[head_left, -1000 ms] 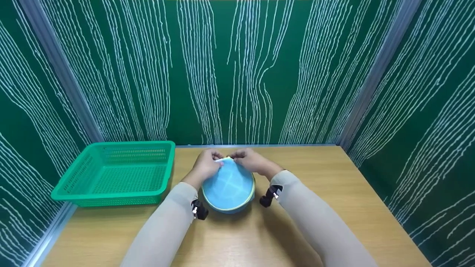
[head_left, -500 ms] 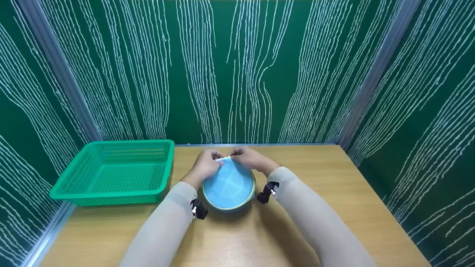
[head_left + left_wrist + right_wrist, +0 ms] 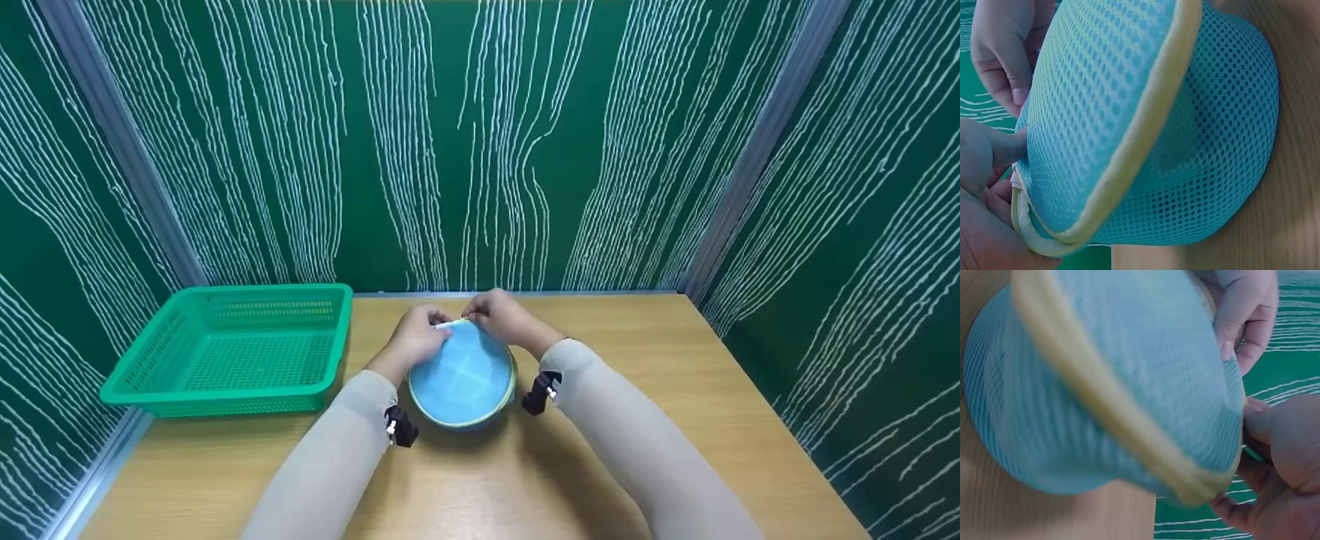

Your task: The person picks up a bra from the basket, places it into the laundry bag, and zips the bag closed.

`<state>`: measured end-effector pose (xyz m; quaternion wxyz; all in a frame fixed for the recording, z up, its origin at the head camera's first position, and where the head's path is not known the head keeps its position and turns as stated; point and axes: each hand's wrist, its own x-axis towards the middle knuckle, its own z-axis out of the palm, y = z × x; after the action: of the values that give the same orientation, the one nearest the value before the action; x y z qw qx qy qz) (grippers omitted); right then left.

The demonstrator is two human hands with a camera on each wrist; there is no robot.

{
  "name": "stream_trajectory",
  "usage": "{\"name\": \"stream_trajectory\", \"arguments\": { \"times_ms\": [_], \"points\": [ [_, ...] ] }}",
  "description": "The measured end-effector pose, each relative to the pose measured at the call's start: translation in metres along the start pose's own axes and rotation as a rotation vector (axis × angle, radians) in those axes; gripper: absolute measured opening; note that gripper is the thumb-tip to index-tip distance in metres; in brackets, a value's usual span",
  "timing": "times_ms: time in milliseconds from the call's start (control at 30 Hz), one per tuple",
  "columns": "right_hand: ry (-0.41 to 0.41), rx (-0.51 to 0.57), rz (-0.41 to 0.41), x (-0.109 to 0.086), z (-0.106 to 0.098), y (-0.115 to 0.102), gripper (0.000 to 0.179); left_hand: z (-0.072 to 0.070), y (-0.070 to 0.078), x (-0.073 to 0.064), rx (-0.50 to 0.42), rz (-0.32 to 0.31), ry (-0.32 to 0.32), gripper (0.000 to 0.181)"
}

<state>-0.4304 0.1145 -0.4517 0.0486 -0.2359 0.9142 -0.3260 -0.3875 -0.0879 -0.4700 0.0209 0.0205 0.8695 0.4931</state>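
Observation:
A round blue mesh laundry bag [image 3: 461, 375] with pale yellow trim sits on the table in front of me. At its far edge my left hand [image 3: 416, 334] pinches the rim, its thumb on the mesh. My right hand [image 3: 506, 319] pinches the same rim just to the right, beside a yellow bit of the edge. In the left wrist view, a white strip shows by the left thumb [image 3: 1008, 146], and the mesh bulges below the trim [image 3: 1145, 118]. From the right wrist, my right fingers [image 3: 1258, 419] hold the bag's edge; what lies between their tips is partly hidden.
A green plastic basket [image 3: 225, 409] with slotted walls stands at the left of the wooden table [image 3: 637, 420]. Green panels with white wavy lines [image 3: 495, 150] enclose the table at the back and both sides. Black wrist mounts [image 3: 401, 427] hang under both sleeves.
My right hand has shifted slightly upward along the far rim. The bag's top looks a little rounder and flatter. My left hand has stayed nearly in place.

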Motion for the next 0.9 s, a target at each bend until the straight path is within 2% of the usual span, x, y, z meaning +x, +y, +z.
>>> {"name": "stream_trajectory", "arguments": {
  "times_ms": [200, 367, 633, 900],
  "points": [
    [0.007, -0.086, -0.041, -0.0012, -0.0007, -0.0030, 0.022, 0.0019, -0.0016, -0.0007, 0.010, 0.016, 0.006, 0.015],
    [0.018, -0.094, -0.083, -0.0022, -0.0003, -0.0036, 0.018, 0.0019, -0.0014, -0.0039, 0.015, 0.009, -0.003, 0.023],
    [0.054, -0.094, -0.070, -0.0053, 0.0038, -0.0007, 0.015, 0.0007, -0.0025, -0.0074, 0.014, -0.004, 0.021, 0.019],
    [0.113, -0.119, -0.188, -0.0082, 0.0080, 0.0034, 0.015, 0.0023, -0.0040, -0.0047, 0.011, -0.020, 0.040, 0.018]
  ]
}}
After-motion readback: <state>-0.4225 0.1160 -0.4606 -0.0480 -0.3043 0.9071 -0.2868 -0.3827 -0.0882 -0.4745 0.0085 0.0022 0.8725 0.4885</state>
